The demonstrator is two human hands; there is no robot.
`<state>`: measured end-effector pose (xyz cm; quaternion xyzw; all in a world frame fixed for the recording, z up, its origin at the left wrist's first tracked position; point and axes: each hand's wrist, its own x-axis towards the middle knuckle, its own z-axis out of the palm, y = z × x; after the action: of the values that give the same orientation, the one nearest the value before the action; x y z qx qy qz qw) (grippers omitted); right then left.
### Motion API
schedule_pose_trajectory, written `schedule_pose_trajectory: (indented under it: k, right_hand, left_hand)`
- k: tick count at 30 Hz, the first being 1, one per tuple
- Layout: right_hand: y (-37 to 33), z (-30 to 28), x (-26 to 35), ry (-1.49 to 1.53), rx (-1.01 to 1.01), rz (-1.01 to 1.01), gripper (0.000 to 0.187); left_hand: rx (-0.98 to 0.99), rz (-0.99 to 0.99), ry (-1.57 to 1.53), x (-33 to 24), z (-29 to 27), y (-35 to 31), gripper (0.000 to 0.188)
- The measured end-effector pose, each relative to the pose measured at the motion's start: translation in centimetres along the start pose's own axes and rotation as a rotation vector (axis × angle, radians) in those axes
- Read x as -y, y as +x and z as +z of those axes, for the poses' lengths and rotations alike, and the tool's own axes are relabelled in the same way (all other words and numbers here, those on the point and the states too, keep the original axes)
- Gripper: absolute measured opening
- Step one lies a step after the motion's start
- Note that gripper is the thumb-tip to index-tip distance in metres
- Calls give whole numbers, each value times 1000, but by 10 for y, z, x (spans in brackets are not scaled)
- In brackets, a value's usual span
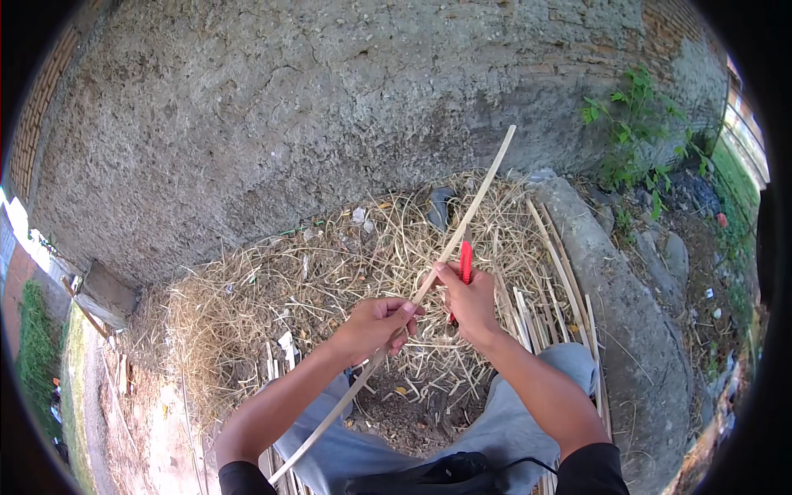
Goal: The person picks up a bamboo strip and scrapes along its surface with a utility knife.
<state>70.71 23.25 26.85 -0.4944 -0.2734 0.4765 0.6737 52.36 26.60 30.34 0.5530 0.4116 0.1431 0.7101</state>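
Note:
A long, pale strip of wood or bamboo [483,191] runs slantwise across my lap, from the lower left up toward the wall. My left hand [378,332] is closed around its middle, thumb on top. In my right hand [472,307] is a red box cutter [466,262], its blade end pointing up beside the strip. The right thumb presses against the strip just above my left hand. How the blade meets the strip is too small to tell.
Curly shavings [404,239] cover the ground before me. More pale strips [540,322] lie by my right knee, beside a concrete kerb [635,330]. A rough wall [330,107] rises ahead, with a green plant [631,124] at its right. A dark object [440,206] lies near the wall.

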Motion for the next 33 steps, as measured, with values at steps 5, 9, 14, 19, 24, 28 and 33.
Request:
schedule_pose_trajectory:
  k: [5, 9, 14, 19, 24, 28, 33]
  right_hand:
    - [13, -6, -1, 74, -55, -19, 20]
    - [16, -4, -1, 49, -48, -31, 20]
    - [20, -7, 4, -2, 47, 19, 26]
    - [28, -16, 16, -78, 78, 30, 31]
    - [31, -20, 21, -232, 54, -125, 32]
    - [30, -18, 16, -697, 64, -334, 46]
    - [25, -18, 17, -904, 59, -672, 24]
  left_hand:
    - [8, 25, 133, 14, -2, -3, 44]
    - [19, -52, 85, 36, -8, -41, 39]
    - [-82, -10, 171, 39, -4, -66, 29]
    - [-212, 107, 130, 39, -13, -63, 27]
    - [-279, 119, 154, 43, -16, -62, 29]
    - [-220, 51, 5, 33, -18, -52, 30]
    - [-57, -77, -378, 2, -22, -15, 31]
